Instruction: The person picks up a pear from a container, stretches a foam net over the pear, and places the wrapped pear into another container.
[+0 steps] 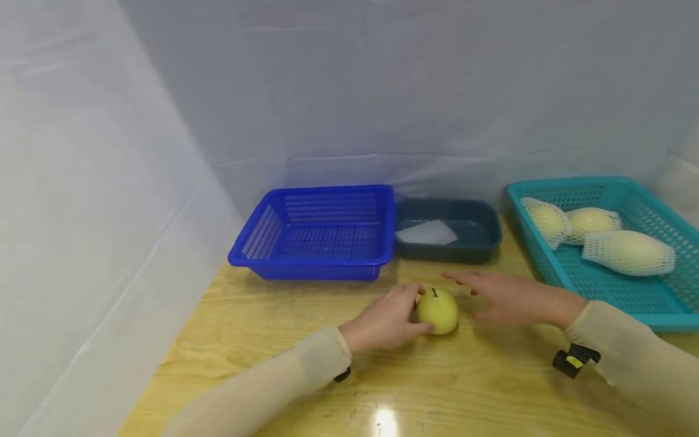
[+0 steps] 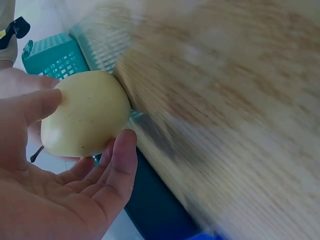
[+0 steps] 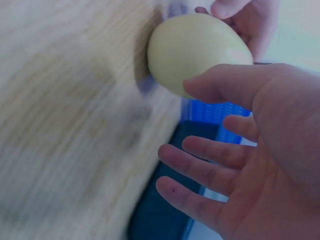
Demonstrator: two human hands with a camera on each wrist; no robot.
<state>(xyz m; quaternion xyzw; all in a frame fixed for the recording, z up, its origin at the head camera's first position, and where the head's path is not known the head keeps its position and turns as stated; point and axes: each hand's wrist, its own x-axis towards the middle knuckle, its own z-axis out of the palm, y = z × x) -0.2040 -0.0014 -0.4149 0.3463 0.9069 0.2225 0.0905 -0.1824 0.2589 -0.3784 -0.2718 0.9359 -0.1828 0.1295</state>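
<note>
A round yellow pear with a dark stem stands upright on the wooden table. My left hand holds it from the left, thumb on the near side and fingers curled on the far side; the left wrist view shows the thumb and fingertips against the pear. To the right of the pear is my right hand, its fingers stretched out and spread. In the right wrist view that hand's palm faces the pear, the thumb overlapping it and nothing in its grasp.
Behind the pear sits a dark teal tray with a flat white foam net inside. A blue basket stands left of it. On the right, a turquoise basket contains pears in white foam nets. White sheeting hangs behind.
</note>
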